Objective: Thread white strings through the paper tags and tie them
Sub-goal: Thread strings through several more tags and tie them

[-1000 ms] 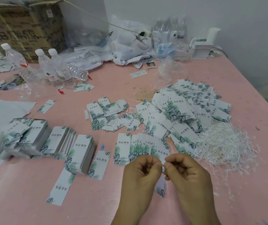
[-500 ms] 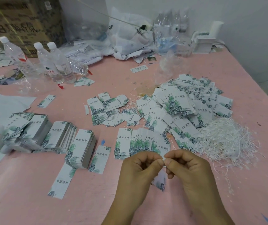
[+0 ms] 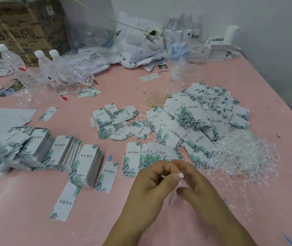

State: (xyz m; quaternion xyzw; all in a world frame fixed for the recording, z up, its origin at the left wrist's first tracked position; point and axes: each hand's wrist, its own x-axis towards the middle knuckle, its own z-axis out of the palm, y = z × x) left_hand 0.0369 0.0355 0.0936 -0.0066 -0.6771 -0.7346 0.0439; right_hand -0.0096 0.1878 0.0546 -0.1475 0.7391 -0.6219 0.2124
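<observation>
At the left of the frame, neat stacks of paper tags (image 3: 60,151) sit in a row on the pink bench (image 3: 26,210), with 1 loose tag (image 3: 64,201) lying below them and 3 upright water bottles (image 3: 53,71) further up. These stacks look unthreaded, though I cannot make out their holes.

Lower centre, the 2 hands meet just above the bench. The left hand (image 3: 148,189) has its fingers curled, thumb and forefinger pressed together on something small and white, most likely the string. The right hand (image 3: 193,185) faces it, fingertips touching the left, pinching a tiny white end (image 3: 181,175) of the string. The tag being worked (image 3: 171,197) hangs blurred between and under the 2 hands, mostly hidden.

Just above the hands lies a fanned row of tags (image 3: 148,155), and beyond it, centre right, a big loose heap of tags (image 3: 200,118) with strings trailing from some.

At the right, the tangle of white strings (image 3: 244,153) lies touching that heap.

My reading: the knot is in hand, the string already through this tag. The next move calls for drawing the 2 ends apart evenly to close the knot without tearing the hole, then dropping the tag on the heap and picking 1 fresh string from the tangle.
</observation>
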